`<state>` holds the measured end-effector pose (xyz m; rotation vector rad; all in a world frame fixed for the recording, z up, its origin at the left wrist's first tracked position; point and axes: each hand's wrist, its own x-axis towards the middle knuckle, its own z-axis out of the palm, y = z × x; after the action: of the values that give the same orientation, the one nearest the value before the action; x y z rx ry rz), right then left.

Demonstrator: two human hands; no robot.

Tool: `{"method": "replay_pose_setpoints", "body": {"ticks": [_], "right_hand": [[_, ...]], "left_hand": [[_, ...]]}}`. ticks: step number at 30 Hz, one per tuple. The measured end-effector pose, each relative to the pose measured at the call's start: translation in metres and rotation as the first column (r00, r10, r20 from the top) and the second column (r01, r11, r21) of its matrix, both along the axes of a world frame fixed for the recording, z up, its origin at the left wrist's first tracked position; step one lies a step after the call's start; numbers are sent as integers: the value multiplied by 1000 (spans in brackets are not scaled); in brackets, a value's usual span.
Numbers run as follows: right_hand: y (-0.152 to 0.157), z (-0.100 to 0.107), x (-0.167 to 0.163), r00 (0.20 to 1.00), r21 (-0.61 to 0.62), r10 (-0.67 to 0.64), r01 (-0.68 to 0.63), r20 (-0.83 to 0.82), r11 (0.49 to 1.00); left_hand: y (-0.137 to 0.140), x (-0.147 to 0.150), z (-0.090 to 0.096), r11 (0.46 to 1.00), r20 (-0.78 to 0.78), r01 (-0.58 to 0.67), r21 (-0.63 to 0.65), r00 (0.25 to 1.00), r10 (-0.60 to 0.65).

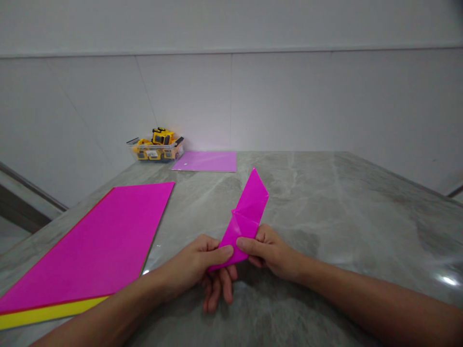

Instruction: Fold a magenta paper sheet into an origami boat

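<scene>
A folded piece of magenta paper (pixel 249 202) is held above the table, its pointed end tilted up and to the right. A crease crosses it near the middle, with a small corner sticking out on the left. My left hand (pixel 208 270) pinches its lower left end, thumb on top, the other fingers partly hidden underneath. My right hand (pixel 269 248) grips the lower right edge, thumb pressed on the paper close to the left thumb and fingers behind it.
A stack of large magenta, red and yellow sheets (pixel 104 241) lies at the left, under my left forearm. At the back are a lilac sheet (pixel 210 161) and a clear plastic box (pixel 155 153) of yellow toy trucks (pixel 162 137). Behind the grey marbled table (pixel 343 217) stands a white wall.
</scene>
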<state>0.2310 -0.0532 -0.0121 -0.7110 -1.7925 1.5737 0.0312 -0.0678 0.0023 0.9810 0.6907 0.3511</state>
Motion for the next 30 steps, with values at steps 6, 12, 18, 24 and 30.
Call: {"method": "replay_pose_setpoints", "body": {"ticks": [6,12,18,24,30], "right_hand": [[-4,7,-2,989,-56,146,-146,4,988],[-7,13,-3,969,-193,217,-237,-118,952],[-8,15,-4,960,-185,211,-245,-184,952],[-13,17,-5,976,-74,211,-207,48,976],[-15,17,-8,979,-125,190,-180,78,976]], "left_hand": [[-1,-1,1,986,-58,8,167,998,2],[-9,3,10,970,-48,5,241,999,7],[-10,2,5,986,3,50,160,999,-51],[-3,7,5,859,-24,-310,407,937,349],[-6,11,6,817,4,-409,407,895,446]]}}
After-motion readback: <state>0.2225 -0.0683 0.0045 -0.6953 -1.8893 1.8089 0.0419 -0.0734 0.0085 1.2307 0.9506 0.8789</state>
